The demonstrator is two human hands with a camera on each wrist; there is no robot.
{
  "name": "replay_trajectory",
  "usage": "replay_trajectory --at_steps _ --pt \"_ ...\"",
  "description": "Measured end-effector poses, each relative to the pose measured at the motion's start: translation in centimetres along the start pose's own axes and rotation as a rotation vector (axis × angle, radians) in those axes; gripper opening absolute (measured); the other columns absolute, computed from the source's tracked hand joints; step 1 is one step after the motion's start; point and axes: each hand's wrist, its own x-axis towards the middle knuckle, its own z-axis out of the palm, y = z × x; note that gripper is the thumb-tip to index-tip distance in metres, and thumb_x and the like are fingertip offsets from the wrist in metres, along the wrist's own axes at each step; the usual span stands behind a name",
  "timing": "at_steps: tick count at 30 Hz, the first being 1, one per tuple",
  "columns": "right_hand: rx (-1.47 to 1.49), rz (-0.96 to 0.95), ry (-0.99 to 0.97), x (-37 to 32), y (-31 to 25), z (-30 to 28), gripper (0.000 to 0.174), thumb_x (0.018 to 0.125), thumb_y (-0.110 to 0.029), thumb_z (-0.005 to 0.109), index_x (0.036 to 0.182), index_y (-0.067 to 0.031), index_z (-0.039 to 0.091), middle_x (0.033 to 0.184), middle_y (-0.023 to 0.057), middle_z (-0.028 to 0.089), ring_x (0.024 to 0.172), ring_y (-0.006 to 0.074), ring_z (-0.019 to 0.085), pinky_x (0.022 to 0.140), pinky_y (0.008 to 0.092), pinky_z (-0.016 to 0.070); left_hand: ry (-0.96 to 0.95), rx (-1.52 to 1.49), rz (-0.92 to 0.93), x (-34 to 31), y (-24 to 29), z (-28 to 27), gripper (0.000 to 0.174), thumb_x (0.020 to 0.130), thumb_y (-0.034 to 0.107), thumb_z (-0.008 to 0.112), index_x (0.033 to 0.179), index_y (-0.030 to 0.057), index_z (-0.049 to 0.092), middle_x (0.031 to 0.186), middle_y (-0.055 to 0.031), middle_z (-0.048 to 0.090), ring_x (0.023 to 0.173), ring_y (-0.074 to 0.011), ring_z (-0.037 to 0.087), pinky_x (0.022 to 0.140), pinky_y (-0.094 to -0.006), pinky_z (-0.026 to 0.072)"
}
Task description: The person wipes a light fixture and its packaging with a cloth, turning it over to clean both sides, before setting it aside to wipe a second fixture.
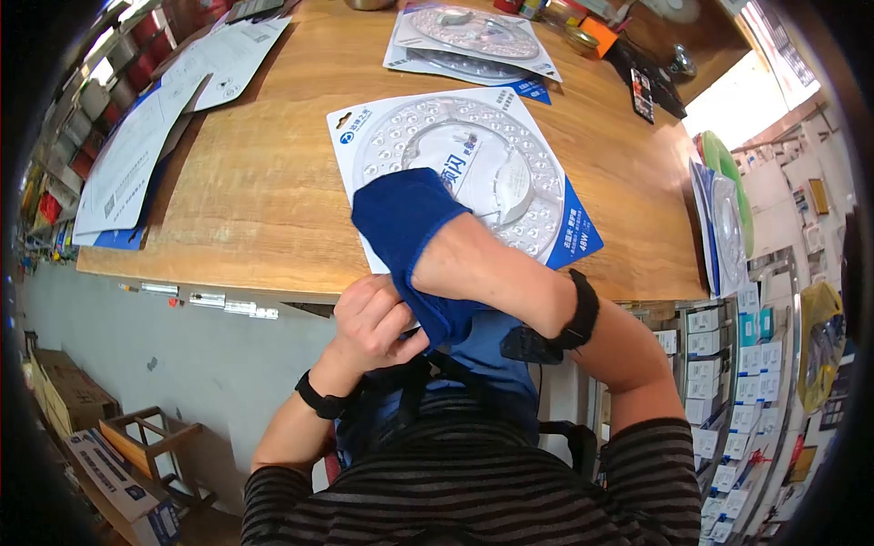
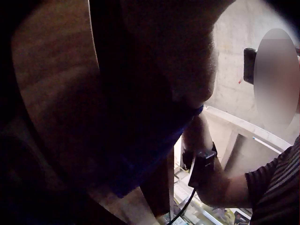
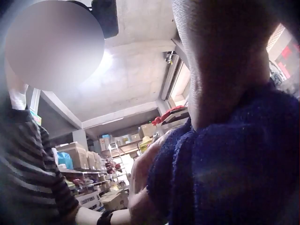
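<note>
Dark blue cloth [image 1: 396, 218] covers the fingers of my right hand [image 1: 455, 255], leaving the back of the wrist bare. My left hand [image 1: 371, 317] pinches the cloth's lower edge with curled fingers, just off the table's front edge. Both hands overlap the near side of a clear round plastic pack on a white and blue card [image 1: 546, 196]. In the right wrist view, the cloth [image 3: 243, 164] bunches around my right hand [image 3: 215, 84], with my left hand [image 3: 143, 183] against it. The left wrist view is dark, showing only part of the cloth [image 2: 145, 159].
More carded packs [image 1: 473, 41] lie at the back of the wooden table [image 1: 246, 200]. White printed sheets [image 1: 137, 164] are at its left, a phone [image 1: 642, 96] at the back right. Another pack [image 1: 726, 227] stands by the right edge. A wooden stool frame [image 1: 150, 437] is on the floor.
</note>
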Motion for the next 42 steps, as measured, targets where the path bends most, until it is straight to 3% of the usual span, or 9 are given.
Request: replay_trajectory --at_steps 7,17,19,32,34,35,37,40,42 --pt "-0.069 0.013 -0.106 -1.2 -1.4 -1.9 0.021 0.069 -0.013 0.060 0.086 -0.0011 0.059 0.085 0.0176 0.059 0.082 0.0360 0.056 0.077 0.0424 0.0450 -0.038 0.059 -0.001 0.0 0.1 -0.3 0.024 0.061 0.021 0.075 0.067 0.0047 0.057 0.083 -0.0117 0.062 0.079 -0.0301 0.062 0.072 -0.0385 0.0506" --pt "0.021 0.133 0.211 -7.9 -3.5 -4.4 0.029 0.064 -0.021 0.067 0.083 -0.0020 0.055 0.085 0.0151 0.056 0.083 0.0361 0.053 0.073 0.0428 0.0438 -0.026 0.063 0.013 -0.1 0.1 0.2 0.028 0.064 0.024 0.077 0.083 0.0066 0.066 0.088 -0.0106 0.067 0.083 -0.0297 0.067 0.072 -0.0373 0.0521" --pt "-0.040 0.345 0.062 -9.6 -3.7 -6.1 0.044 0.064 -0.024 0.077 0.099 -0.0017 0.063 0.101 0.0143 0.062 0.095 0.0364 0.060 0.084 0.0417 0.0483 -0.028 0.069 0.014 -0.1 0.0 0.2 0.029 0.063 0.023 0.078 0.084 0.0075 0.068 0.090 -0.0084 0.067 0.084 -0.0267 0.067 0.068 -0.0348 0.0526" --pt "-0.260 0.529 0.222 -16.5 2.4 -8.2 0.030 0.070 -0.013 0.065 0.098 -0.0033 0.062 0.097 0.0156 0.062 0.091 0.0350 0.059 0.078 0.0417 0.0484 -0.025 0.066 0.013 0.0 0.6 0.8 0.029 0.062 0.023 0.075 0.085 0.0097 0.064 0.088 -0.0088 0.065 0.080 -0.0286 0.066 0.069 -0.0371 0.0507" --pt "-0.481 0.479 0.106 -17.9 4.6 -7.9 0.042 0.073 -0.005 0.060 0.114 0.0005 0.061 0.116 0.0216 0.061 0.103 0.0414 0.058 0.090 0.0454 0.0468 -0.031 0.052 0.017 0.1 0.7 0.7 0.029 0.062 0.024 0.075 0.085 0.0098 0.064 0.088 -0.0087 0.065 0.080 -0.0284 0.066 0.069 -0.0374 0.0505" --pt "-0.498 0.576 0.032 -16.5 4.5 -8.6 0.034 0.073 -0.008 0.055 0.104 0.0012 0.064 0.105 0.0239 0.064 0.093 0.0411 0.062 0.083 0.0461 0.0492 -0.036 0.054 0.006 0.1 0.7 0.7 0.028 0.063 0.025 0.076 0.085 0.0098 0.065 0.088 -0.0086 0.065 0.080 -0.0284 0.066 0.070 -0.0377 0.0503" --pt "-0.423 1.101 -0.704 -13.0 5.8 -10.6 0.022 0.073 -0.012 0.054 0.087 0.0009 0.066 0.089 0.0248 0.065 0.080 0.0414 0.062 0.074 0.0483 0.0498 -0.037 0.061 0.000 0.2 0.8 0.6 0.028 0.064 0.025 0.076 0.084 0.0098 0.065 0.088 -0.0085 0.065 0.081 -0.0283 0.066 0.070 -0.0379 0.0502" --pt "-0.358 0.845 -0.175 -14.5 8.6 -10.0 0.018 0.073 -0.014 0.053 0.074 0.0007 0.063 0.076 0.0240 0.063 0.070 0.0426 0.061 0.068 0.0512 0.0483 -0.052 0.073 -0.010 0.4 1.1 0.3 0.029 0.066 0.027 0.078 0.085 0.0090 0.065 0.088 -0.0086 0.065 0.083 -0.0283 0.065 0.071 -0.0385 0.0501" --pt "-0.345 0.800 -0.162 -15.0 8.6 -10.0 0.018 0.073 -0.013 0.053 0.078 0.0014 0.063 0.079 0.0249 0.063 0.073 0.0427 0.061 0.069 0.0511 0.0482 -0.120 0.066 -0.007 0.8 1.1 -0.2 0.031 0.068 0.026 0.079 0.087 0.0071 0.065 0.090 -0.0100 0.065 0.088 -0.0305 0.065 0.076 -0.0404 0.0506"
